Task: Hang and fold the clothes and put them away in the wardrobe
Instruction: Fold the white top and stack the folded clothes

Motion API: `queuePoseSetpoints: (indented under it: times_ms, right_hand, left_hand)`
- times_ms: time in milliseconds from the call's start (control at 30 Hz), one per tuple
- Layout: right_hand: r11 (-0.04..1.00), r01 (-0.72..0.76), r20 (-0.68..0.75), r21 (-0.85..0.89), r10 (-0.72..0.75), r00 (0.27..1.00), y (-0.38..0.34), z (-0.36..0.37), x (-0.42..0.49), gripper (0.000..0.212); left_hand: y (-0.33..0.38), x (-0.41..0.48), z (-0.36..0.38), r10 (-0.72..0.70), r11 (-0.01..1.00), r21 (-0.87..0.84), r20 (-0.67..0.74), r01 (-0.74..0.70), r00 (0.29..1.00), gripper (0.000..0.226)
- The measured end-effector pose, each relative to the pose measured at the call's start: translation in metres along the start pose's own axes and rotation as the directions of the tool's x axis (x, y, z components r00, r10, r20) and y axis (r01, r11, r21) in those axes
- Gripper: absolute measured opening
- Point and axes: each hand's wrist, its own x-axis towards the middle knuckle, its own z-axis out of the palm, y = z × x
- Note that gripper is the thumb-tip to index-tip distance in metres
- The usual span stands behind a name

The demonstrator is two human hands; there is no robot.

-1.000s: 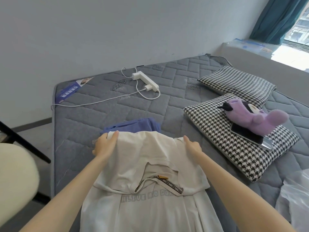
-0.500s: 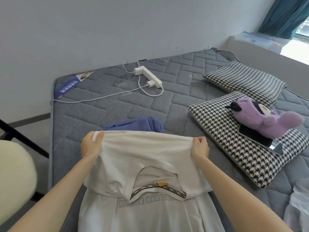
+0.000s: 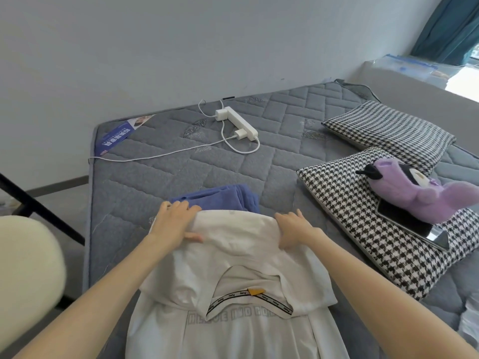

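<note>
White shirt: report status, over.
Left hand, right hand flat on white shirt, far fold. Shirt on mattress, half folded. Blue garment close behind the fold.

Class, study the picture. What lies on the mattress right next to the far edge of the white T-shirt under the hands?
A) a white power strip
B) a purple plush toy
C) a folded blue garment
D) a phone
C: the folded blue garment lies right behind the far edge of the white T-shirt, just past the left hand and right hand.
</note>
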Motion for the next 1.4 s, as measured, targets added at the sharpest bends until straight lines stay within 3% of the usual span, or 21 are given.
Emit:
queuePoseSetpoints:
  times_ms: [167, 300, 533, 633, 767, 900, 1067, 1200, 1267, 1333, 1400]
  right_hand:
    - [0.996, -0.055, -0.057, -0.065, 0.051, 0.997, -0.006, -0.03, -0.024, 0.034]
    - [0.99, -0.086, -0.198, -0.114, 0.062, 0.978, -0.014, -0.061, -0.053, 0.025]
    - [0.969, -0.231, -0.535, -0.087, 0.15, 0.832, -0.033, -0.127, -0.109, 0.027]
    - [0.972, -0.211, -0.596, -0.104, 0.108, 0.795, -0.038, -0.127, -0.127, 0.028]
    - [0.98, -0.166, -0.65, -0.111, 0.055, 0.758, -0.035, -0.077, -0.134, 0.029]
    - [0.981, -0.132, -0.6, -0.144, 0.019, 0.8, -0.034, -0.011, -0.147, 0.027]
    - [0.977, -0.103, -0.521, -0.188, -0.011, 0.854, -0.036, 0.056, -0.164, 0.027]
    - [0.953, -0.06, -0.438, -0.296, -0.079, 0.895, -0.04, 0.084, -0.175, 0.036]
    - [0.935, -0.071, -0.428, -0.349, -0.091, 0.899, -0.04, 0.092, -0.179, 0.038]
    - [0.928, -0.02, -0.326, -0.371, -0.11, 0.939, -0.036, 0.102, -0.181, 0.037]
    - [0.934, 0.018, -0.175, -0.357, -0.086, 0.981, -0.035, 0.109, -0.181, 0.043]
  left_hand:
    - [-0.004, -0.014, -0.022, 0.017, 0.999, -0.035, 0.005, -0.017, 1.0, 0.045]
    - [-0.008, -0.027, -0.046, -0.062, 0.998, -0.032, 0.031, 0.063, 0.998, 0.032]
    - [-0.024, -0.046, -0.109, -0.119, 0.987, 0.067, -0.295, 0.144, 0.948, 0.012]
    - [-0.022, -0.063, -0.114, -0.113, 0.983, 0.098, -0.342, 0.154, 0.933, 0.022]
    - [-0.002, -0.093, -0.083, -0.063, 0.997, 0.01, -0.428, 0.074, 0.902, 0.033]
    - [0.024, -0.132, -0.049, 0.087, 0.995, 0.082, -0.531, -0.051, 0.843, 0.049]
    - [0.042, -0.166, 0.006, 0.191, 0.981, 0.11, -0.385, -0.161, 0.903, 0.089]
    - [0.057, -0.185, 0.035, 0.218, 0.976, 0.075, -0.306, -0.205, 0.927, 0.083]
    - [0.064, -0.191, 0.048, 0.19, 0.982, 0.048, -0.147, -0.185, 0.971, 0.073]
    - [0.066, -0.196, 0.063, 0.156, 0.987, 0.044, 0.028, -0.157, 0.987, 0.074]
    - [0.067, -0.199, 0.07, 0.153, 0.988, 0.018, 0.114, -0.156, 0.982, 0.077]
